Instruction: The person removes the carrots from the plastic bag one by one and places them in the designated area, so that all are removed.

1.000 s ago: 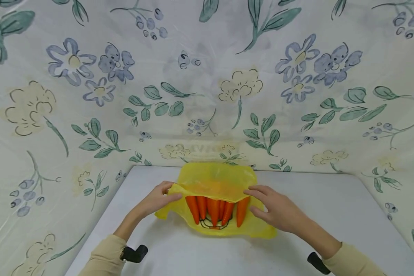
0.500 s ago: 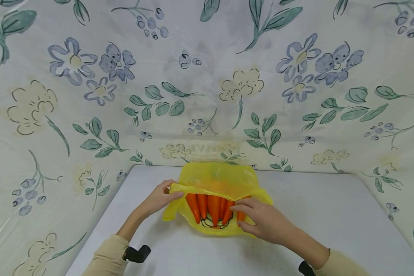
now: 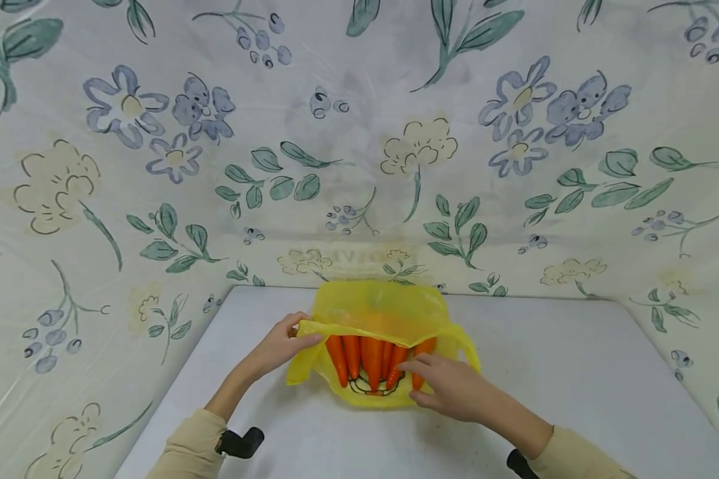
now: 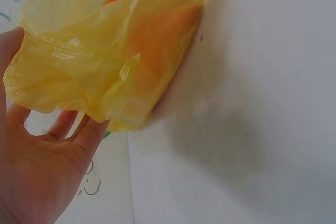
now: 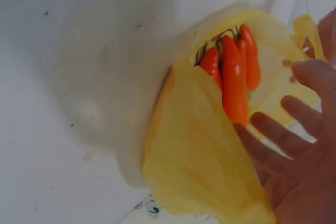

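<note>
A yellow plastic bag (image 3: 382, 299) lies on the table in the head view, its mouth facing the person. Several orange carrots (image 3: 371, 362) show in the opening, tips forward. At the bag's left side, my left hand (image 3: 281, 344) holds the edge of the mouth between thumb and fingers; the left wrist view has the plastic (image 4: 73, 72) between them. My right hand (image 3: 452, 386) is at the right side of the mouth, in front of the rightmost carrot (image 3: 425, 347) and partly hiding it. In the right wrist view its fingers (image 5: 283, 135) are spread beside the bag, gripping nothing.
The white table (image 3: 575, 372) extends on both sides of the bag. Behind it hangs a flower-patterned sheet (image 3: 359, 166). A dark line drawing (image 3: 359, 388) shows on the bag's lower layer. Black wrist mounts (image 3: 239, 442) sit at the sleeves.
My right hand has moved left, from the bag's right edge to in front of the rightmost carrot. The bag's right side now stands as a loose loop. My left hand has barely shifted.
</note>
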### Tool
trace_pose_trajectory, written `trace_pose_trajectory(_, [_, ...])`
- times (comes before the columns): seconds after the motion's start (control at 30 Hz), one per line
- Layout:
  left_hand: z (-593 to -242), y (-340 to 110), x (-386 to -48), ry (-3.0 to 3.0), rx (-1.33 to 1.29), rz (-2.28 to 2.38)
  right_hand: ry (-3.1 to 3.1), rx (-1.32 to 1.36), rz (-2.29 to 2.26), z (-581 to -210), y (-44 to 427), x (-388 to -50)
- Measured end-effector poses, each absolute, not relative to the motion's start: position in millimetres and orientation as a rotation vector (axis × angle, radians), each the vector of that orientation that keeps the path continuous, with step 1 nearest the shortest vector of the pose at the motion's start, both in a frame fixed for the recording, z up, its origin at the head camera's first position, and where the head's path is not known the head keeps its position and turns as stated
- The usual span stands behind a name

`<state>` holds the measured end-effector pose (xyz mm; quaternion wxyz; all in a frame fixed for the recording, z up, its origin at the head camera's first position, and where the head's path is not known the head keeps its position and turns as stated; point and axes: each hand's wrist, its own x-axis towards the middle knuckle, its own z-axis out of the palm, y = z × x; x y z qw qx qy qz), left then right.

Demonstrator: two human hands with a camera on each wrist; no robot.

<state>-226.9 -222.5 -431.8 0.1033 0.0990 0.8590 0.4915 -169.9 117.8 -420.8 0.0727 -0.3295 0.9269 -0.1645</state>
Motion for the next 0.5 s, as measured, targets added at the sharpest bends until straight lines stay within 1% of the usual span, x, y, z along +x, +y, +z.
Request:
trace_pose_trajectory(0.27, [-424.4, -216.7, -235.2, 2.529, 0.336, 1.45, 2.834, -0.824, -0.483, -420.7, 111.3, -181.6])
trace_pose_trajectory(0.5, [-424.1, -218.6, -232.8, 2.533, 0.29, 1.439, 2.82, -0.666, -0.583, -423.4, 103.8, -189.8])
